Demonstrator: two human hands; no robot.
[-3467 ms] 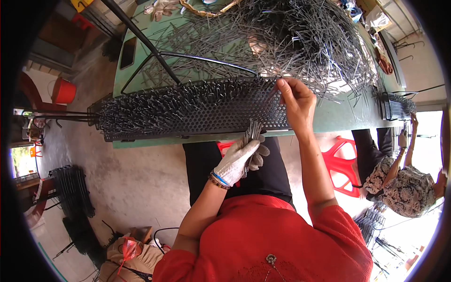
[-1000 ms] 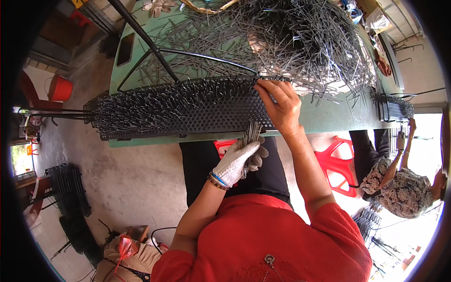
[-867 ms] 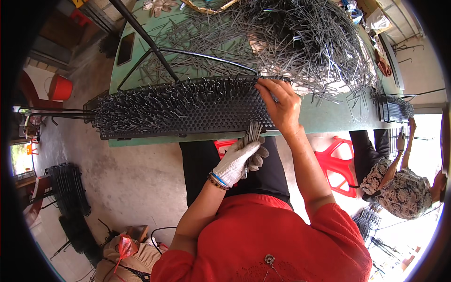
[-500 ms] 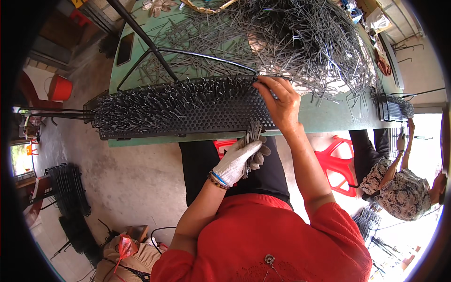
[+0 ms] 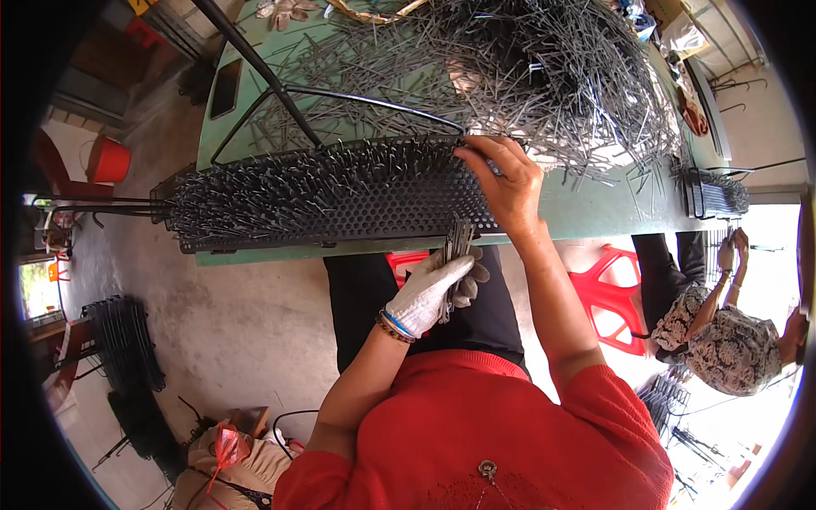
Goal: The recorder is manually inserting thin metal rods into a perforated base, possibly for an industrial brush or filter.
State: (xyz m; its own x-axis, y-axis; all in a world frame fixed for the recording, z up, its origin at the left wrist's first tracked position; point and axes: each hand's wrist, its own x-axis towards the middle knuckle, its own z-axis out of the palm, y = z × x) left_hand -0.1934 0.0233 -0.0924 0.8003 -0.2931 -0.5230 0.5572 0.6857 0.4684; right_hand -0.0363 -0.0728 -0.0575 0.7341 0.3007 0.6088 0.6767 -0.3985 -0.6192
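Note:
A long black perforated metal rack (image 5: 399,208) lies along the table's near edge. Thin dark pins (image 5: 255,191) stand up in its holes over the left and far parts; the near right holes are bare. My left hand (image 5: 433,289), in a white glove, is closed round a bundle of thin metal pins (image 5: 459,242) just below the rack's near edge. My bare right hand (image 5: 510,183) is at the rack's far right part, thumb and fingers pinched together at the holes. What lies between those fingertips is hidden.
A large heap of loose pins (image 5: 586,93) covers much of the green table (image 5: 595,204). Black bars (image 5: 272,81) rise from the rack's far side. At right, a co-worker (image 5: 731,348) handles a similar rack (image 5: 718,195). A red stool (image 5: 608,297) stands beneath the table's edge.
My right hand has shifted very slightly left along the rack. My left hand keeps its bundle in place. The co-worker's hands have drawn together beside the other rack.

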